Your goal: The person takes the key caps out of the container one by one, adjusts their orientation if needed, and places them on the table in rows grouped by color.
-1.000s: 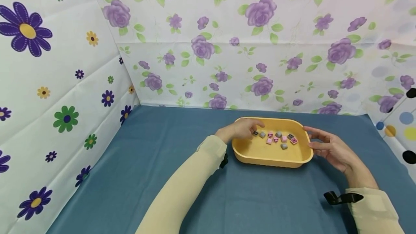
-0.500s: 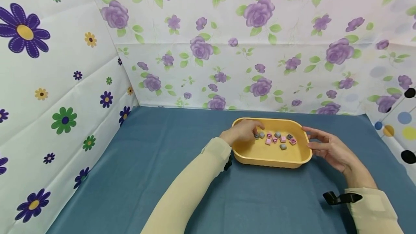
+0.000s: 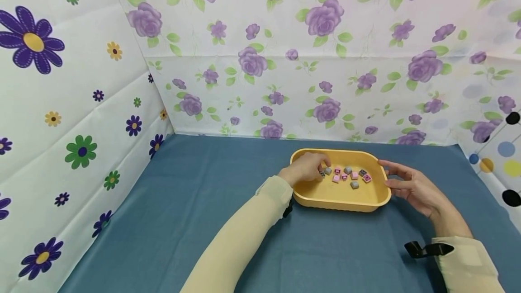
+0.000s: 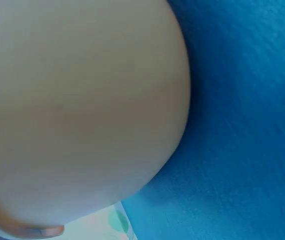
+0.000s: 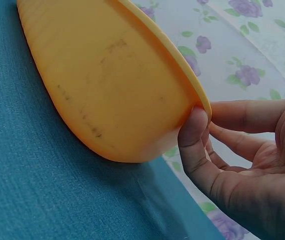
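A shallow yellow tray with rounded ends lies on the blue cloth. Small pink cubes and grey cubes are scattered inside it, some with square marks on top. My left hand reaches over the tray's left end, fingers bent down at a dark grey cube; I cannot tell whether they pinch it. At the opposite end my right hand pinches the rim. The right wrist view shows its thumb against the outer wall of the tray. The left wrist view mostly holds a blurred pale surface.
Blue cloth covers the table around the tray. A white sheet with purple roses hangs close behind it. Another flowered sheet closes off the left side, and a dotted one the right.
My left hand has shifted slightly right and toward me inside the tray, and the dark cube at its fingers has moved the same way. The right hand stays on the rim.
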### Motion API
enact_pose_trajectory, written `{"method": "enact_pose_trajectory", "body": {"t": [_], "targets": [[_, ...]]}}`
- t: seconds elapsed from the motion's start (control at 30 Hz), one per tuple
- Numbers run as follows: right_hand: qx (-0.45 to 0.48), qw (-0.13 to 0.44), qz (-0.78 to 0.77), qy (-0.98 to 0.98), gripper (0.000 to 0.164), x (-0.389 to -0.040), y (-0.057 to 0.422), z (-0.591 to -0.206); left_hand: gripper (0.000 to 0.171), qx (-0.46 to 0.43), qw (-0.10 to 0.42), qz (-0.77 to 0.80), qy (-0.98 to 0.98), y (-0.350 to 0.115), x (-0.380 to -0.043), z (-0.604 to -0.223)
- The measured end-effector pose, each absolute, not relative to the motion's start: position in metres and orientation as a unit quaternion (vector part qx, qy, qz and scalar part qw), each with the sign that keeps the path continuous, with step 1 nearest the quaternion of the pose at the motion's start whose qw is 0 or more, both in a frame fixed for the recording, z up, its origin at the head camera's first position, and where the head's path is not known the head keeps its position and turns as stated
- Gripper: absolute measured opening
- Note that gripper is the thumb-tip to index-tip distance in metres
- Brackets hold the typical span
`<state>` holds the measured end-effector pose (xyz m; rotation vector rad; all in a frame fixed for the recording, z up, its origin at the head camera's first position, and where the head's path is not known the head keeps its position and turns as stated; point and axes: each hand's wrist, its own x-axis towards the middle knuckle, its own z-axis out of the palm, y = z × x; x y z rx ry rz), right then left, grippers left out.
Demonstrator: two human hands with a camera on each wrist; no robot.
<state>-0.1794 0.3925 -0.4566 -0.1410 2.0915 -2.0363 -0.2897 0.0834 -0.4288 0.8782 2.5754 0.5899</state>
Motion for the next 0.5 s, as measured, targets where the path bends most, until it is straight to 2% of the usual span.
{"method": "enact_pose_trajectory", "body": {"t": [0.5], "targets": [[-0.054,0.108,-0.693,0.711,0.068,-0.1792,0.3925,-0.4567,0.038,0.330,0.153,0.306,0.880,0.0784,-0.2928,-0.4229]]}}
